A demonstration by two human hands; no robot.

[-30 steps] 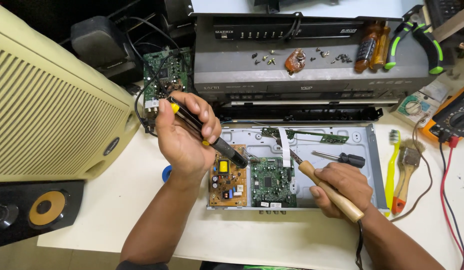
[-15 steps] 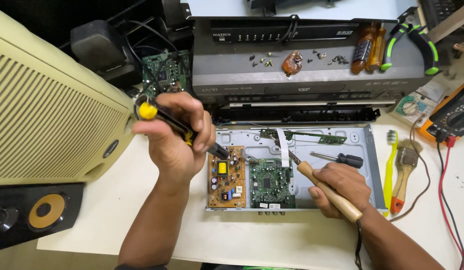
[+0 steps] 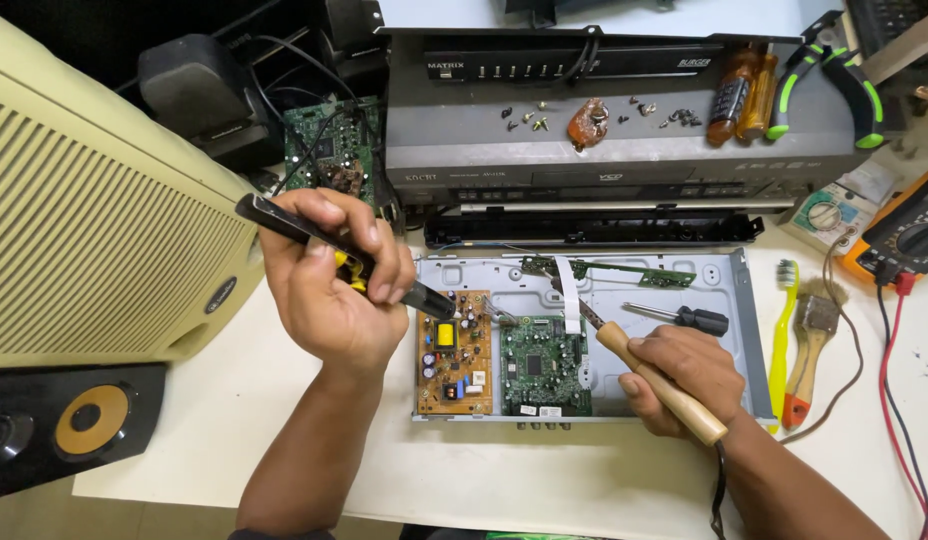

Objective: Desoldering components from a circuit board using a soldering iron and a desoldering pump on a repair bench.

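Circuit boards (image 3: 504, 360) sit in the open metal chassis (image 3: 744, 330) at centre frame; we judge them light, stiff and fragile, best gripped by the edges. Our left hand (image 3: 334, 290) grips a black-and-yellow desoldering pump (image 3: 344, 262); our right hand (image 3: 679, 375) holds a wooden-handled soldering iron (image 3: 649, 375).

Black-and-yellow tool (image 3: 336, 255) and wooden-handled soldering iron (image 3: 656, 380) slant over the boards.

Pump (image 3: 344, 258): black with yellow band. Iron (image 3: 662, 385): tan wooden handle. Tray (image 3: 719, 290): pale grey metal. Boards: orange-brown (image 3: 454, 355) at 9 o'clock in tray, green (image 3: 544, 368) at centre. Toothbrush (image 3: 781, 325) at 3 o'clock: yellow. Speaker (image 3: 94, 240) at 9 o'clock: cream, ribbed grille. Pliers (image 3: 824, 85) at 1 o'clock: green-black.
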